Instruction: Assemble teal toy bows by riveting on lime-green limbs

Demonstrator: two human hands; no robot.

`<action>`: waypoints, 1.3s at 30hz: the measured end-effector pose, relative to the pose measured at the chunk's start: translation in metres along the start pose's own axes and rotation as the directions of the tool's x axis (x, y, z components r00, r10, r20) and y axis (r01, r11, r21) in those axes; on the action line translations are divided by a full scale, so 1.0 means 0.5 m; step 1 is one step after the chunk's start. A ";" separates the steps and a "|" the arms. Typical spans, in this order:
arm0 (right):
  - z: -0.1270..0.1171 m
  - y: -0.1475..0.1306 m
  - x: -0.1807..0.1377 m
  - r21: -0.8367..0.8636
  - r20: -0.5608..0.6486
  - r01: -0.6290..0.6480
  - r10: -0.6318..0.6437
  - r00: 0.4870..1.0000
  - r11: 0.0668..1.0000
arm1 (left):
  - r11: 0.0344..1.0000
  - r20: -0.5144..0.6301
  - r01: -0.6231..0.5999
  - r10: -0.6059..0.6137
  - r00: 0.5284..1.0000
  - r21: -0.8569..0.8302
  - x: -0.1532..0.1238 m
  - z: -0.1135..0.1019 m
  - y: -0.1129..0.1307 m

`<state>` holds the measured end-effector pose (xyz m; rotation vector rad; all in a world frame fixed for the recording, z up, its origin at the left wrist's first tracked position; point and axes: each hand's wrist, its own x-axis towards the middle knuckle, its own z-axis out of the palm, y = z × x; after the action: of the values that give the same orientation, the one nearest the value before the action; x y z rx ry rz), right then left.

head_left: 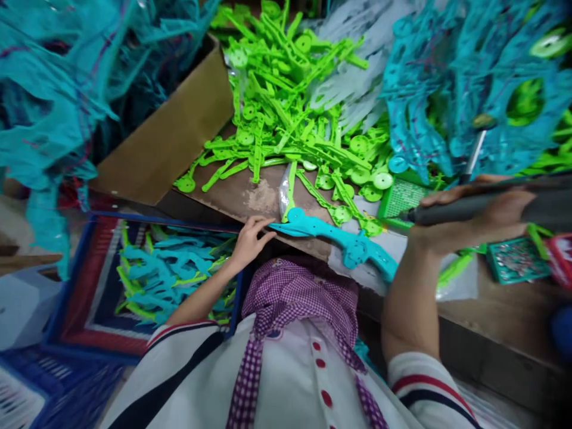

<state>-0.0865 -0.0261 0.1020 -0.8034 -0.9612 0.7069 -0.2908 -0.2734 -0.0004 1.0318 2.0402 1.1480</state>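
Observation:
My left hand (251,241) pinches the pointed left end of a long turquoise plastic part shaped like a toy gun half (357,250). That part lies along the front edge of the workbench, pointing left. To the right, my right hand (478,217) is wrapped round a dark, cylindrical powered screwdriver (485,205), raised above the bench and slightly blurred. Its narrow end points left, near a green tray (404,199) of small metal pieces. A lime green lever-like part (289,190) lies just behind the turquoise part.
Lime green parts (286,107) heap across the bench. Turquoise parts (491,89) pile at back right, others (58,77) at left behind a cardboard flap (170,131). A crate (74,286) at lower left holds turquoise and green parts. A screw tray (518,261) stands at right.

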 end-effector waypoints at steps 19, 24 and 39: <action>-0.038 0.339 0.211 -0.127 0.188 0.043 -0.019 0.982 0.991 | 0.840 0.012 0.287 -0.318 0.948 -0.459 0.001 0.049 -0.014; -0.039 0.334 0.208 -0.125 0.145 0.061 -0.043 0.988 0.990 | 0.778 0.006 0.316 -0.373 0.928 -0.543 0.016 0.045 -0.008; -0.023 0.104 0.177 0.208 0.221 -0.053 0.005 0.975 0.977 | 0.694 -0.002 0.299 -0.398 0.917 -0.654 0.034 0.064 -0.020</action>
<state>-0.0491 0.0698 0.0919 -0.5587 -1.0528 0.9222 -0.2788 -0.2486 -0.0260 0.2007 1.6230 1.5736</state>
